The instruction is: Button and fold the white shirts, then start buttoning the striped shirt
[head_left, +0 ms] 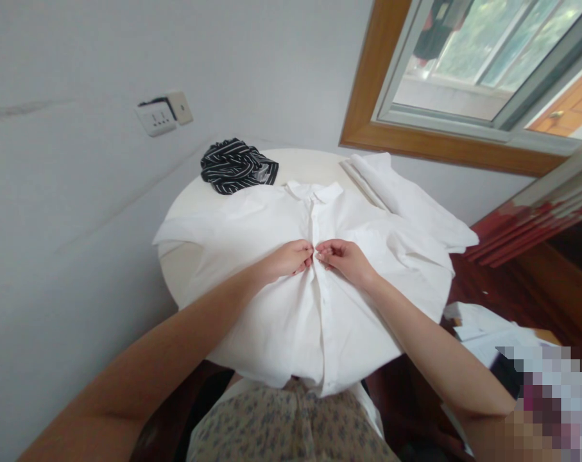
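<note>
A white button-up shirt (271, 321) lies front side up on a round white table (185, 199), its collar toward the wall and its hem hanging over the near edge. Both hands meet at the button placket, about halfway down the front. My left hand (295, 256) pinches the placket edge from the left, the cloth gathering into creases below it. From the right, my right hand (341, 258) closes thumb and fingers on the same placket. Whatever button lies between the fingertips is too small to make out.
A bunched black-and-white striped cloth (235, 165) sits at the table's far left. Folded white fabric (401, 192) lies at the right, reaching past the edge. Behind are a wall socket (156, 118) and a wood-framed window (362, 83). Papers (493, 333) are low at right.
</note>
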Demonstrator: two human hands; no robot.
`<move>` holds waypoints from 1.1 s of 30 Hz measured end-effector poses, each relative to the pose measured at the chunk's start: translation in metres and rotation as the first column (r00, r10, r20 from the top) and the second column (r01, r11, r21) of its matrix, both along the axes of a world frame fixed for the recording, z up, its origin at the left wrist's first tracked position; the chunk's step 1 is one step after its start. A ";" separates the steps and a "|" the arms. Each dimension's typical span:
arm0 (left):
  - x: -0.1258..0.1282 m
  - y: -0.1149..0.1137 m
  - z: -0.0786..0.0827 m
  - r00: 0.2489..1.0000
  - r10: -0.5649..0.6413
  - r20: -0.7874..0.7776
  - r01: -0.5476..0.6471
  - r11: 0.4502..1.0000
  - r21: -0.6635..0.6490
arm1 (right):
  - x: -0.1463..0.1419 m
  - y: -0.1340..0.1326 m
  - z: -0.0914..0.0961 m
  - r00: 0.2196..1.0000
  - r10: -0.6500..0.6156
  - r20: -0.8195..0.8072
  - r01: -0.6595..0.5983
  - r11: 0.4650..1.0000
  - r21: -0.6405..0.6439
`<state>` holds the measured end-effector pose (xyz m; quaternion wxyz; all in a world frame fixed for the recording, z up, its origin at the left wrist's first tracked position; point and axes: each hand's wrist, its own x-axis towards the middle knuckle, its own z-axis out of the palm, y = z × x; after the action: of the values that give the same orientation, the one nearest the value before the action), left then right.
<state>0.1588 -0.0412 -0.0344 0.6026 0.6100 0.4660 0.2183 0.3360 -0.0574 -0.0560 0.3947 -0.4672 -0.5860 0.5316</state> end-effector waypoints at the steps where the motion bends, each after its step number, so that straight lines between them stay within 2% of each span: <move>1: 0.000 0.000 0.001 1.000 0.001 -0.024 0.000 1.000 0.015 | 0.000 0.001 -0.001 1.000 0.006 0.019 -0.007 1.000 0.014; 6: 0.000 0.000 0.003 0.996 -0.023 -0.082 0.028 0.998 0.056 | -0.003 0.002 -0.002 0.996 0.017 0.092 -0.021 0.999 0.050; 11: 0.002 0.003 -0.004 0.990 0.011 -0.137 -0.004 0.998 0.058 | -0.005 0.000 -0.002 0.983 0.010 0.182 -0.030 0.994 0.109; 19: 0.002 0.006 -0.013 0.984 0.029 -0.179 0.004 0.983 0.183 | -0.009 -0.002 -0.004 0.932 -0.122 0.340 0.000 0.942 0.336; 21: 0.001 0.007 -0.013 0.982 0.027 -0.186 0.012 0.979 0.203 | -0.008 -0.002 -0.003 0.941 -0.107 0.322 -0.001 0.947 0.320; 25: 0.000 0.006 -0.012 0.986 0.032 -0.165 -0.001 0.984 0.180 | -0.003 -0.003 0.001 0.984 -0.009 0.175 -0.020 0.986 0.166; 27: 0.000 0.005 -0.010 0.987 0.031 -0.155 -0.005 0.987 0.161 | -0.002 -0.004 0.003 0.991 -0.004 0.134 -0.012 0.993 0.116; 29: 0.000 0.004 -0.008 0.990 0.026 -0.141 -0.005 0.988 0.152 | -0.004 -0.005 0.004 0.982 -0.021 0.187 -0.004 0.991 0.132; 33: -0.001 0.005 -0.008 0.993 -0.002 -0.114 0.019 0.989 0.148 | -0.010 -0.006 0.005 0.881 -0.119 0.458 -0.049 0.940 0.338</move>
<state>0.1578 -0.0366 -0.0428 0.5289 0.6671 0.4788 0.2144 0.3259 -0.0637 -0.0512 0.3243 -0.5177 -0.7386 0.2852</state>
